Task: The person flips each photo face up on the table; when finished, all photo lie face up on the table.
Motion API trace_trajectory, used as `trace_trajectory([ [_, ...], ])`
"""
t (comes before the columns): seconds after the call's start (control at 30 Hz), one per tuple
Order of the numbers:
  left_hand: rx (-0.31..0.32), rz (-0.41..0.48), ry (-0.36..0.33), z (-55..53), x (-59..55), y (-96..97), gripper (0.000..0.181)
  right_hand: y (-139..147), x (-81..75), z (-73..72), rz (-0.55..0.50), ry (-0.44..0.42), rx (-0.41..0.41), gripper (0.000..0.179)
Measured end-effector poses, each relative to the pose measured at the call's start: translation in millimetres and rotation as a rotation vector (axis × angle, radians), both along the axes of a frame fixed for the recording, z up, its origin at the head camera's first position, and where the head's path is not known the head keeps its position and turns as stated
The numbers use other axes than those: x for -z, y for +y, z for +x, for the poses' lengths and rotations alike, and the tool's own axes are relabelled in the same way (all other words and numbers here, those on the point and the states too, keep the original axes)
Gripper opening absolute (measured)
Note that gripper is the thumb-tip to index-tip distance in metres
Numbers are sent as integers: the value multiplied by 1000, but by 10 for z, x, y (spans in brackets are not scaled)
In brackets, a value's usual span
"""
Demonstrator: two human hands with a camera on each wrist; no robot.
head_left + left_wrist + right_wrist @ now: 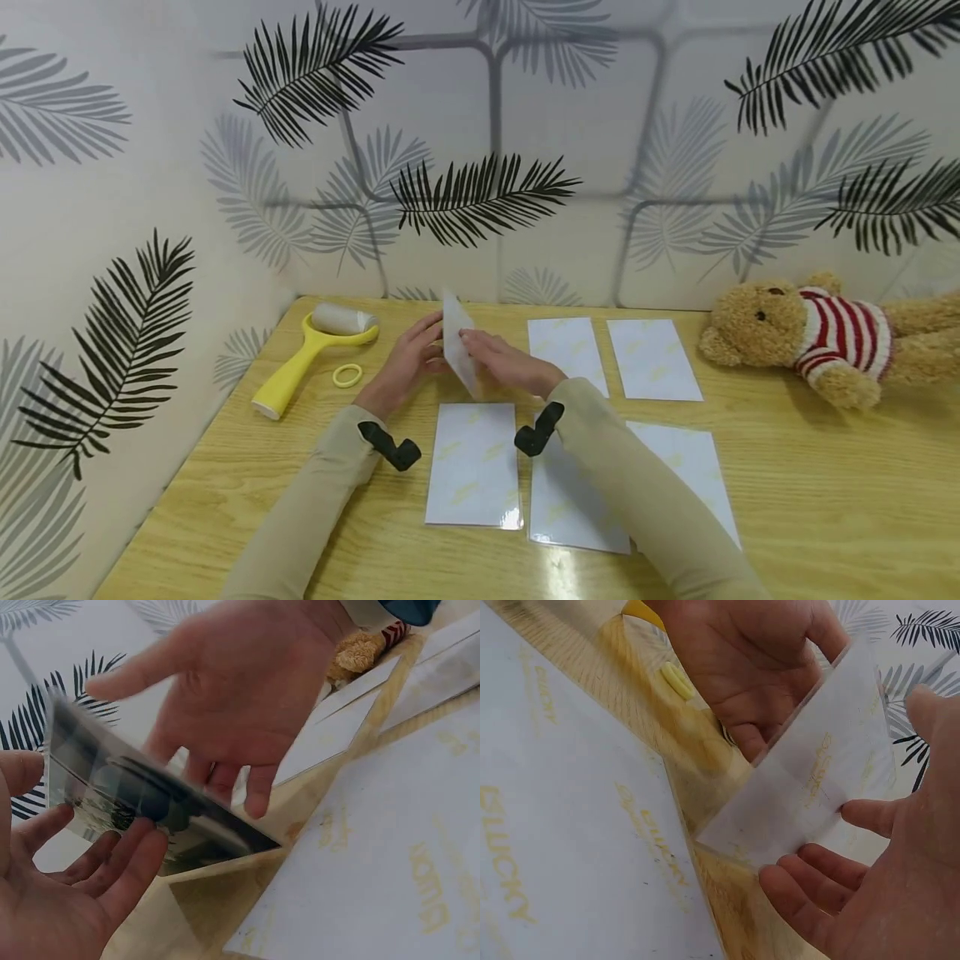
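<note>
A photo print (456,337) stands on edge, tilted, between my two hands above the table. Its picture side (191,825) is turned to my left hand (405,367), whose fairly straight fingers touch it. The white back (802,769) with yellow lettering faces my right hand (513,364). That hand's extended fingertips rest on the back, and its thumb is spread away. In front of the hands, a white sheet with a clear border (474,467) lies flat on the table.
More white sheets (652,360) lie to the right, some partly under my right forearm. At the left are a yellow-handled lint roller (300,358) and a yellow ring (347,365). A teddy bear (810,337) lies at the far right, near the patterned wall (525,258).
</note>
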State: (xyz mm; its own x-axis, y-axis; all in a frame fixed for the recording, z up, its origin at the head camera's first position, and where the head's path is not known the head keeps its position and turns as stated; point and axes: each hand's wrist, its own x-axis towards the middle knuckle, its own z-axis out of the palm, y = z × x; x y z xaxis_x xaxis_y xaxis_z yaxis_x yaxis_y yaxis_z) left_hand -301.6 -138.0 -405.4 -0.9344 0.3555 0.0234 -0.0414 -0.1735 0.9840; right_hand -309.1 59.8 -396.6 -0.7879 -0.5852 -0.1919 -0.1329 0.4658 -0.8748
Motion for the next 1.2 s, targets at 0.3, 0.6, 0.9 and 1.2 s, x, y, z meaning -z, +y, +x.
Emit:
trace_trajectory([
  [0.3, 19, -219, 29, -25, 15, 122, 48, 23, -112, 15, -92, -74, 44, 72],
  [0.6, -21, -434, 37, -22, 109, 177, 47, 52, -160, 29, -116, -68, 84, 66],
  [0.9, 19, -577, 231, -58, 198, 115, 47, 163, -65, -4, -130, 38, 156, 71],
  [1.2, 77, -813, 317, -72, 212, 77, 63, 259, 17, -27, 154, 194, 144, 65],
])
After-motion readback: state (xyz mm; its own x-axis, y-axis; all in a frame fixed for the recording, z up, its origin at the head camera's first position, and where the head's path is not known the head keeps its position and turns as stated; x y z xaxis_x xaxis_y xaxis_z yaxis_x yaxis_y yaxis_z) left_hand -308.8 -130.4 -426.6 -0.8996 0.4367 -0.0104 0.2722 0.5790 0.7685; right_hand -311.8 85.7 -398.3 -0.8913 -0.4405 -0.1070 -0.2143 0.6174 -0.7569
